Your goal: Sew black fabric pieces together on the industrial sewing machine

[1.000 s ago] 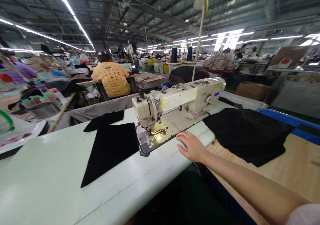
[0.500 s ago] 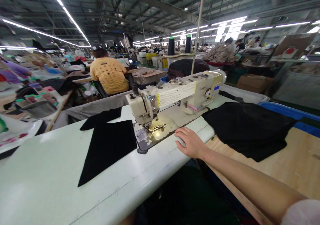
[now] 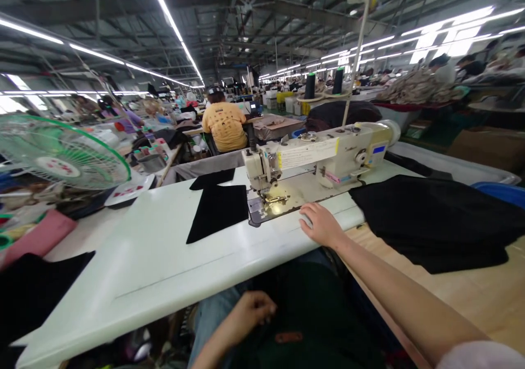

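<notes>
My right hand (image 3: 322, 226) rests on the front edge of the white sewing table (image 3: 164, 259), thumb apart from the bent fingers. A grey patch shows between them, and I see nothing held. Just beyond is the sewing machine (image 3: 320, 164), its needle area lit. Below the table edge, my left hand (image 3: 255, 310) lies over my lap with its fingers curled and nothing visible in them. A black fabric piece (image 3: 221, 208) lies left of the needle, with a smaller black piece (image 3: 213, 178) behind it. Right of the machine, black fabric pieces (image 3: 435, 221) lie stacked.
A green-rimmed fan (image 3: 59, 158) stands at the left, with black cloth (image 3: 36, 287) below it. Two dark thread cones (image 3: 310, 86) stand behind the machine. A wooden board (image 3: 492, 298) adjoins the table at right. A person in a yellow shirt (image 3: 225, 126) sits ahead.
The view has swung left and down, bringing the fan and my left hand on my lap into sight. My right hand stays at the same spot on the table edge.
</notes>
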### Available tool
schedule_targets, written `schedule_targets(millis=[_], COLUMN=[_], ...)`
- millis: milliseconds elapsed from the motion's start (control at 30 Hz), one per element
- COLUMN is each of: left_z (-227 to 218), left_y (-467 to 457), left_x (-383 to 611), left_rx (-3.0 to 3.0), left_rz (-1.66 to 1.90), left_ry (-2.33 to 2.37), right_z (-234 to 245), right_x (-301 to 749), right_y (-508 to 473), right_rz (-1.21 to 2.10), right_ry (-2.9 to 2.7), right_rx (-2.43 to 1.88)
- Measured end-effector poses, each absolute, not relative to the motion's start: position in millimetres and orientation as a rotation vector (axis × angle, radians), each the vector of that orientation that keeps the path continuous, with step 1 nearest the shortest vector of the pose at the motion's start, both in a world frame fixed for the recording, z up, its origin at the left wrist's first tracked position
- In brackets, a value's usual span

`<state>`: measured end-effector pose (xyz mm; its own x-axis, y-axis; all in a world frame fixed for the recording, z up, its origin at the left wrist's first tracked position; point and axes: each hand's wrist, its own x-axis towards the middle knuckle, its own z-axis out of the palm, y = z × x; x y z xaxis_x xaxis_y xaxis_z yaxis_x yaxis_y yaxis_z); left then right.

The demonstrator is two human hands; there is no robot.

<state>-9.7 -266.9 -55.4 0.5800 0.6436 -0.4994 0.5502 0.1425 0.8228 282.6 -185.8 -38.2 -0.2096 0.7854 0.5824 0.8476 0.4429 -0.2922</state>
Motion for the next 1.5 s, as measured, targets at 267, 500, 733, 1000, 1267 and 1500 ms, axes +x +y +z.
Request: schedule_targets(millis=[267,500,733,1000,1267,1500], left_z=[43,29,30,34,41,47], left_y=[-214,-128,-108,-98,-175,-162], left_x=[-33,-24,-26,-22,1,9], left_rx=[2.532,2.853,2.862,2.884,2.809,2.653], left_rz=[0.559,0.222,0.106,0.029,0.090,0.220], left_ry=[1.316,1.467,1.425,1.392,1.303,0.984], right_z=[-41,-43,-44,-40,-16,-20], right_x=[284,284,283,280,224,210], right_y=[-186,-184,-183,-183,-206,-207], right_rz=[-0.133,-0.148,-0.137,-0.175,-0.071,-0.072], right_ry=[-2.024,-2.041,-2.045,-2.065,-2.297,-2.431], right_rx=[-1.348,-1.346,-1.365,-1.369,-0.940,-0.783])
